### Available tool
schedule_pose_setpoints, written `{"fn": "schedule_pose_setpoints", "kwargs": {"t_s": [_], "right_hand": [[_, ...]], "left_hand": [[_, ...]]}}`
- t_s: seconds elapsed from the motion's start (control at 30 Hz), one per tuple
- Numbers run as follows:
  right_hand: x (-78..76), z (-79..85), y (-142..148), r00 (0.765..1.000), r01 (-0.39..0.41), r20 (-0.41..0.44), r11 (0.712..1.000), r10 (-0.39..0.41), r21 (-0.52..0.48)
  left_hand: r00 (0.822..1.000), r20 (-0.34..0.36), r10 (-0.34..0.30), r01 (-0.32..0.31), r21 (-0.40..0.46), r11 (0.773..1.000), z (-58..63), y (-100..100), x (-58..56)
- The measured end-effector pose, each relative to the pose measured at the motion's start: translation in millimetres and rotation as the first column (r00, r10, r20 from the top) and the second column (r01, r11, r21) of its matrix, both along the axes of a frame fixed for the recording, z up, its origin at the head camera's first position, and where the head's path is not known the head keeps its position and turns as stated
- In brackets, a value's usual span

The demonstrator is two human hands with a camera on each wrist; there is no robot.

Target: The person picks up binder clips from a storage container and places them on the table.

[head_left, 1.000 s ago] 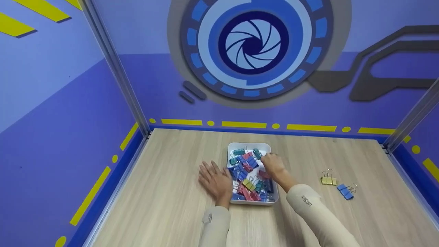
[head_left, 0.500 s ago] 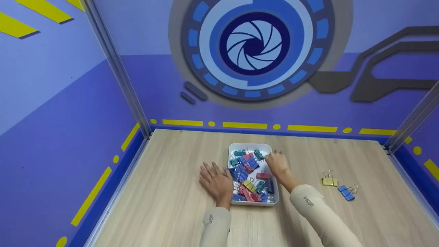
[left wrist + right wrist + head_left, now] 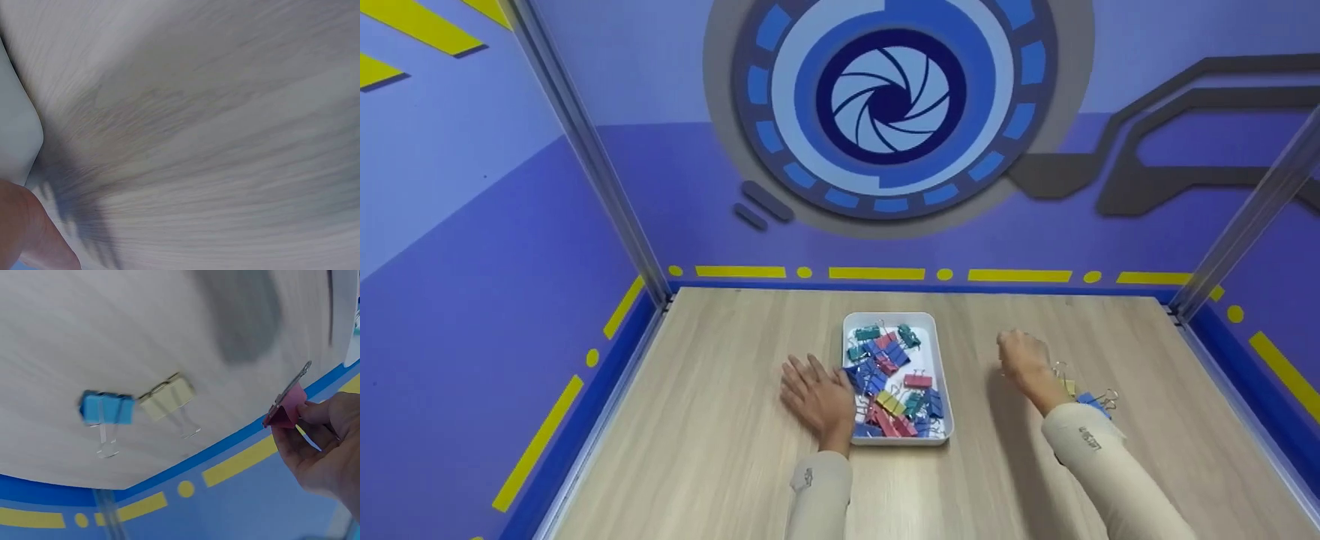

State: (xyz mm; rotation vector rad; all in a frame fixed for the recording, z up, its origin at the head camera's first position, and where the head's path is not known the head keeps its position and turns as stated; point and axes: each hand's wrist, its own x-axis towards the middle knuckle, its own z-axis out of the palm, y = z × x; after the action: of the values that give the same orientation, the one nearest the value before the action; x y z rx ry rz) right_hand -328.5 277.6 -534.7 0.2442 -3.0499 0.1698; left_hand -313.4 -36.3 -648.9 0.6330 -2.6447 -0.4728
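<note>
My right hand (image 3: pixel 1025 364) is above the table to the right of the white tray (image 3: pixel 943 375). In the right wrist view its thumb and fingers pinch a pink binder clip (image 3: pixel 291 406), which the hand hides in the head view. Nearby on the table lie a yellow binder clip (image 3: pixel 167 396) and a blue binder clip (image 3: pixel 108 409), partly behind the right wrist from the head. My left hand (image 3: pixel 821 401) lies with fingers spread at the tray's left side, its thumb at the rim. Blue, green, red and yellow binder clips (image 3: pixel 891 403) fill much of the tray.
Purple-blue panels (image 3: pixel 780 247) with yellow dashes wall in the wooden table (image 3: pixel 720 420) at the back and both sides. Metal posts (image 3: pixel 622 202) stand at the back corners.
My right hand has left the tray's right side and moved right, carrying the pink clip towards the two clips on the table. The left hand stays at the tray. The head view has shifted slightly.
</note>
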Motion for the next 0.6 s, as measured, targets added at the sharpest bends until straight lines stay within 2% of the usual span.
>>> {"fn": "schedule_pose_setpoints", "kwargs": {"t_s": [0.2, 0.33, 0.43, 0.6], "right_hand": [[16.1, 8.5, 34.5, 0.988, 0.086, 0.136, 0.995, -0.08, -0.042], [26.5, 5.6, 49.6, 0.973, 0.115, 0.209, 0.992, -0.1, -0.06], [32.7, -2.7, 58.4, 0.965, 0.134, 0.236, 0.989, -0.115, -0.065], [38.2, -16.1, 70.9, 0.965, 0.151, 0.227, 0.985, -0.13, -0.079]], "left_hand": [[1.0, 0.01, -0.011, 0.011, 0.004, 1.0, 0.5, -1.1, -0.1], [1.0, 0.027, -0.011, 0.011, 0.001, 1.0, 1.9, -1.5, 0.0], [1.0, 0.017, -0.003, 0.003, -0.006, 1.0, 1.7, -1.0, 0.2], [1.0, -0.019, 0.001, -0.002, -0.01, 1.0, 0.2, 1.9, 1.3]]}}
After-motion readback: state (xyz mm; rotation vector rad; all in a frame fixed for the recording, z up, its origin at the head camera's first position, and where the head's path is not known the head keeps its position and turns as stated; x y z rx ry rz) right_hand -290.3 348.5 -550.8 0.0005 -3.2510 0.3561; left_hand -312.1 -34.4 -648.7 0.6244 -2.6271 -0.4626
